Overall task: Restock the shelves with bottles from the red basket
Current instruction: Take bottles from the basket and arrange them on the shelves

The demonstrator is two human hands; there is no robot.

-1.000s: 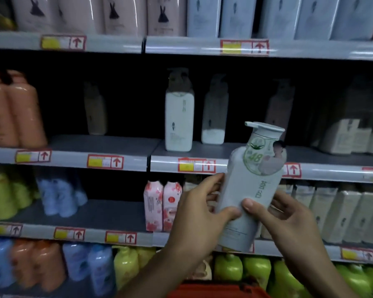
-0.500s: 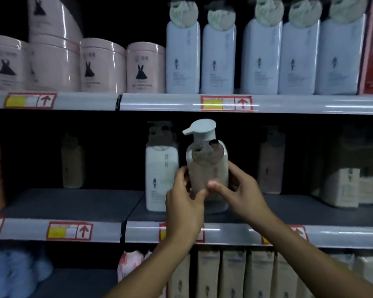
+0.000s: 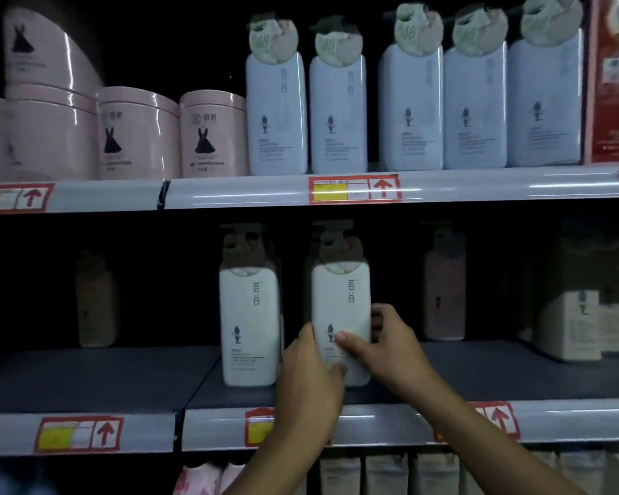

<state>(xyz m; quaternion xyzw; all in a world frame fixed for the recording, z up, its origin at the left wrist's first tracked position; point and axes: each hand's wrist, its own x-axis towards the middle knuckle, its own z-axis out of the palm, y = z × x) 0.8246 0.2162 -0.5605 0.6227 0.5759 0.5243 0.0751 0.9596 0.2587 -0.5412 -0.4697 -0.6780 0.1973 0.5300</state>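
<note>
You've got both hands on the tall white pump bottle with the dark pump head (image 3: 340,309), and it's standing upright on the dark middle shelf (image 3: 97,376), a little back from the front edge. Your left hand (image 3: 310,378) wraps the lower left side, fingers curled round the base, and your right hand (image 3: 390,346) pinches the right side with the thumb across the front label. So both grips are closed on that same bottle.

Room-wise: just to the left there's a matching white pump bottle (image 3: 249,316), close beside yours with only a slim gap, so not much slack that way. To the right the shelf surface is open until a dim pinkish pump bottle (image 3: 444,291) standing further back, well apart from yours. Past that, toward the right end, a cluster of pale boxed packs (image 3: 583,316) sits in shadow. The whole left half of the middle shelf is mostly bare, with one shadowy tan bottle (image 3: 95,298) far back.

Overhead is tight-ish: the pump head reaches up close under the front rail of the upper shelf (image 3: 229,192), which carries a red and yellow price tag (image 3: 354,189). On that upper shelf stand a row of pale blue-white pump bottles (image 3: 411,105) and round pink tubs with a black dress print (image 3: 211,137).
</note>
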